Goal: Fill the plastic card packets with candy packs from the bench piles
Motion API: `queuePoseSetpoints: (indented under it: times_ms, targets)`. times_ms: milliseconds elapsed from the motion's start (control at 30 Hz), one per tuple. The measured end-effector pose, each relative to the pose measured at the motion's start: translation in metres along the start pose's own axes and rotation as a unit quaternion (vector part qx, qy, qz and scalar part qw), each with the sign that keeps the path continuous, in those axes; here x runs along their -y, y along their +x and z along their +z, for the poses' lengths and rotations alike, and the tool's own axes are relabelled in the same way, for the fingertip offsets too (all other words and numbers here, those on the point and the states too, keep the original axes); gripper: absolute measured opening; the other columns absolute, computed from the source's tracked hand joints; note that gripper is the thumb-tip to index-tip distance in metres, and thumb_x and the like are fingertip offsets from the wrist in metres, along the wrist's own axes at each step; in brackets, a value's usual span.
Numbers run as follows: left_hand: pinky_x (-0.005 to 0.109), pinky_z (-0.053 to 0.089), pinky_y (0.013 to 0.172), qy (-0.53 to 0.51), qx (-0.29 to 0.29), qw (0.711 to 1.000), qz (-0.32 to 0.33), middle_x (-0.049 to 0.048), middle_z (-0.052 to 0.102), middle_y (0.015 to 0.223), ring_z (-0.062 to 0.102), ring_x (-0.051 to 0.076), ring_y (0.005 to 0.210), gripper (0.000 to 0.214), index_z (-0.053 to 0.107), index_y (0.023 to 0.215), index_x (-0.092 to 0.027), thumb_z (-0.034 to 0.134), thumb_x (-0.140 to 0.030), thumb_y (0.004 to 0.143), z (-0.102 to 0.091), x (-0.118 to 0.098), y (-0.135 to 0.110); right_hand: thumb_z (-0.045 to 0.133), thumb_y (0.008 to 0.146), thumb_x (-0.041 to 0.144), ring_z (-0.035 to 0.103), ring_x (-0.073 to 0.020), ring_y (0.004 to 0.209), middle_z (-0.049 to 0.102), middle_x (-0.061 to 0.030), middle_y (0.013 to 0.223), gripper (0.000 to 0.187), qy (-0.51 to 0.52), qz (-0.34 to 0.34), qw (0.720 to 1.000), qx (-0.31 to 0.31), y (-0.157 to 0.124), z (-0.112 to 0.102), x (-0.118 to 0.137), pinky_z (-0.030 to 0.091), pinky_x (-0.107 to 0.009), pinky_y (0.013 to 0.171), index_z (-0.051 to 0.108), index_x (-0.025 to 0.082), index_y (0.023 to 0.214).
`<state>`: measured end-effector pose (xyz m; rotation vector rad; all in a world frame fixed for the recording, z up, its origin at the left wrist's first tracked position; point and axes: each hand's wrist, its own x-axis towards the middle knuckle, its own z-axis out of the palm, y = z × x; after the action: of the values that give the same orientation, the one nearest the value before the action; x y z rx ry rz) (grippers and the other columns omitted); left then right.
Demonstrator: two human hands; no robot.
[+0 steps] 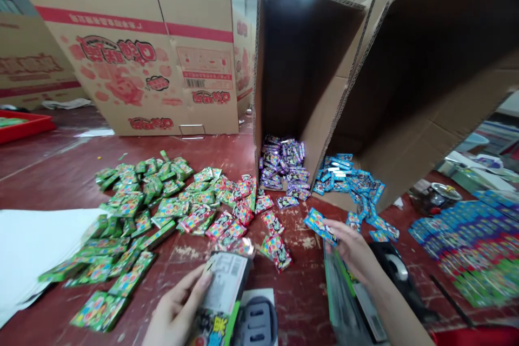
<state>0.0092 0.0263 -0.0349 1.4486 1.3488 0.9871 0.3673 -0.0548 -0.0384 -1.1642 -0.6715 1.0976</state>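
My left hand [178, 303] grips a small printed box [221, 297] near the bottom edge, fingers wrapped round its side. My right hand [352, 248] pinches a blue packet [320, 225] just above the red table [73, 173]. Green packets [130, 216] lie scattered to the left and red packets [243, 216] in the middle. Purple packets [284, 165] spill from one tipped cardboard box [295, 65]. More blue packets [351, 181] spill from a second tipped box [438, 81].
Stacked rows of mixed packets [474, 243] lie at the right. A tape dispenser [395, 270] sits behind my right wrist. White sheets [32, 243] cover the left edge. Large printed cartons [138, 48] stand at the back, and a red tray [20, 124] sits far left.
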Motion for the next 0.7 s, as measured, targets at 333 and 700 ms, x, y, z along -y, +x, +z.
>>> queuePoseSetpoints:
  times_ms: [333, 700]
  targets:
    - [0.034, 0.052, 0.088, -0.087, 0.194, 0.977, -0.015, 0.0103, 0.071, 0.106, 0.065, 0.026, 0.101, 0.042, 0.068, 0.109, -0.015, 0.059, -0.046, 0.083, 0.020, -0.009, -0.031, 0.074, 0.073, 0.045, 0.043, -0.0063, 0.044, 0.055, 0.0034, 0.059, 0.033, -0.071, -0.013, 0.997, 0.020, -0.031, 0.047, -0.015, 0.035, -0.019, 0.042, 0.064, 0.016, 0.084]
    - [0.028, 0.052, 0.074, -0.092, 0.305, 0.948, -0.002, 0.0071, 0.072, 0.102, 0.066, 0.023, 0.087, 0.040, 0.065, 0.117, -0.018, 0.052, -0.043, 0.088, 0.014, -0.036, -0.055, 0.078, 0.070, 0.032, 0.065, -0.0183, 0.079, 0.068, -0.0066, 0.090, 0.032, -0.183, -0.167, 0.968, 0.041, -0.046, 0.097, 0.003, 0.055, -0.029, 0.071, 0.064, 0.019, 0.095]
